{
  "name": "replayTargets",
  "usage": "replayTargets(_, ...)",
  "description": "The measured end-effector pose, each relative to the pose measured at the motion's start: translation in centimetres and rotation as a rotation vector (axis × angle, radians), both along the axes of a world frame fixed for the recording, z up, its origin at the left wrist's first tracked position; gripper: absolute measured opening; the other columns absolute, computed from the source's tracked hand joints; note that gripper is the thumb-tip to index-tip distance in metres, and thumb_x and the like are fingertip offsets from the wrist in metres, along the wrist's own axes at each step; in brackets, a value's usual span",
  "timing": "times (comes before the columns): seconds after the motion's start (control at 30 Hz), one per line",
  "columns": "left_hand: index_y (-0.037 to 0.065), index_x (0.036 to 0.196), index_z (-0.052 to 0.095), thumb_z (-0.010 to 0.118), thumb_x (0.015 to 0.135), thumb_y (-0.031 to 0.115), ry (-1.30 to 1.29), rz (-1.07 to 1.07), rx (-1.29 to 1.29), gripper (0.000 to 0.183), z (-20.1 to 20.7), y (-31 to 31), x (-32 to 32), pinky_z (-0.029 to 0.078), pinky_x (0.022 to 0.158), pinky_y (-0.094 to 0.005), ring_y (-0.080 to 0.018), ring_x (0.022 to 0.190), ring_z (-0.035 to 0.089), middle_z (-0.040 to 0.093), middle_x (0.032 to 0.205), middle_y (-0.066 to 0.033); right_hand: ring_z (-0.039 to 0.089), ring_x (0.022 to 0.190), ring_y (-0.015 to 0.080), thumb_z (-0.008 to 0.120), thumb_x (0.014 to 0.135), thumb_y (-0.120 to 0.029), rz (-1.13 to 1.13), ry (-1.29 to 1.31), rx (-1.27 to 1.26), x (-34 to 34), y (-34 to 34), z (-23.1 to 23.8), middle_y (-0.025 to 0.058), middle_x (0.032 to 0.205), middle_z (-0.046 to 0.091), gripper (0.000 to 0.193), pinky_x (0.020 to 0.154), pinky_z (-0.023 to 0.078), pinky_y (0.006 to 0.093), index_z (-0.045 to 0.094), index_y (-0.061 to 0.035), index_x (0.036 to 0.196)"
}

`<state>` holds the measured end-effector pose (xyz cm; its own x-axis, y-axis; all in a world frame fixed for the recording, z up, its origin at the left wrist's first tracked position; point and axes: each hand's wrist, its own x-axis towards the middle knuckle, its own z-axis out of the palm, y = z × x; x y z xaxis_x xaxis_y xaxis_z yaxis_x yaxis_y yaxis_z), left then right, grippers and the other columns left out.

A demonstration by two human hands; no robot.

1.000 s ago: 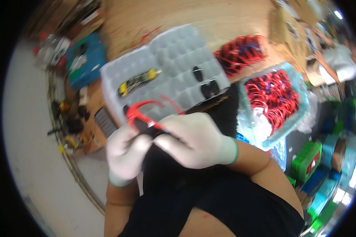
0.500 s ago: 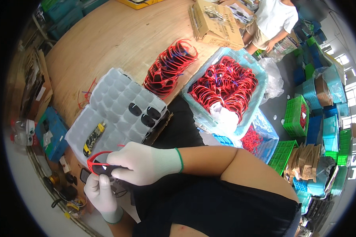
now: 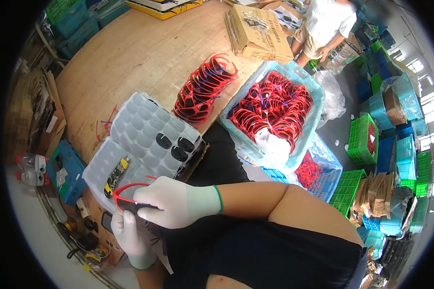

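Both my hands wear white knit gloves and hold one pair of red-framed sunglasses [image 3: 121, 198] low in front of me. My left hand [image 3: 131, 238] pinches the lower rim between thumb and fingers. From the right, my right hand [image 3: 166, 201] closes over the frame and a dark lens, hiding much of it. Just beyond lies a pale moulded tray [image 3: 137, 120], with several loose dark lenses [image 3: 163, 140] in its cups. A yellow and black utility knife [image 3: 115, 176] rests on the tray's near section, close to the sunglasses.
A nested row of red sunglasses [image 3: 200, 94] stands on the wooden table [image 3: 130, 53]. To its right, a light-blue basket [image 3: 318, 94] is heaped with more. Farther back are a cardboard box [image 3: 260, 33] and another person [image 3: 325, 24]. A blue bin [image 3: 70, 180] sits at left.
The red sunglasses have tilted a little in my hands, and less of the lens shows. Both hands keep their grip. The whole view has shifted slightly.
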<state>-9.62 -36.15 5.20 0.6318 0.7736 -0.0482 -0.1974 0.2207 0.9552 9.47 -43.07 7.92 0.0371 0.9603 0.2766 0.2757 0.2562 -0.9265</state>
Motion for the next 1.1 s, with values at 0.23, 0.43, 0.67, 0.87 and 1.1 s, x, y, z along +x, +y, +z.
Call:
replayTargets(0.23,-0.001,0.135,0.055,0.045,0.110,0.034,-0.395,-0.003,-0.464,0.043,0.2,0.1,1.0,0.040,0.112,-0.0439,-0.0244,0.129,0.053,0.058,0.136,-0.0099,0.062,0.072,0.0452,0.059,0.093,-0.015,0.061,0.014,0.030,-0.5,0.7,-1.8,0.0201,0.073,0.061,0.014,0.065,0.048,0.0490,0.056,-0.0018,0.089)
replayTargets(0.43,0.001,0.132,0.057,0.046,0.110,0.037,-0.387,0.049,-0.459,0.043,-0.8,-0.1,1.3,0.041,0.110,-0.0438,-0.0248,0.124,0.055,0.060,0.131,-0.0113,0.061,0.073,0.0461,0.059,0.092,-0.014,0.091,-0.038,0.002,-0.4,0.7,-1.8,0.0209,0.073,0.060,0.014,0.067,0.048,0.0494,0.055,-0.0016,0.087)
replayTargets(0.67,-0.001,0.136,0.049,0.038,0.113,0.038,-0.361,0.096,-0.492,0.046,-1.0,-0.4,2.1,0.042,0.109,-0.0416,-0.0250,0.121,0.057,0.060,0.129,-0.0146,0.061,0.072,0.0457,0.060,0.092,-0.014,0.075,-0.142,0.019,-0.7,0.8,-2.8,0.0214,0.073,0.059,0.014,0.064,0.047,0.0501,0.056,-0.0017,0.088)
replayTargets(0.87,-0.001,0.137,0.050,0.033,0.113,0.038,-0.344,0.096,-0.426,0.048,-1.5,0.0,1.8,0.045,0.107,-0.0414,-0.0260,0.120,0.058,0.061,0.130,-0.0158,0.060,0.072,0.0456,0.061,0.093,-0.015,0.105,-0.119,0.072,-0.5,0.8,-2.5,0.0207,0.076,0.059,0.014,0.064,0.047,0.0504,0.057,-0.0011,0.091)
replayTargets(1.1,-0.002,0.141,0.048,0.030,0.113,0.038,-0.299,0.107,-0.342,0.052,-1.2,-0.3,1.8,0.047,0.105,-0.0420,-0.0278,0.118,0.061,0.061,0.132,-0.0186,0.060,0.076,0.0456,0.060,0.094,-0.016,0.157,-0.120,0.064,-0.4,0.9,-2.6,0.0205,0.080,0.060,0.016,0.065,0.047,0.0503,0.057,-0.0004,0.095)
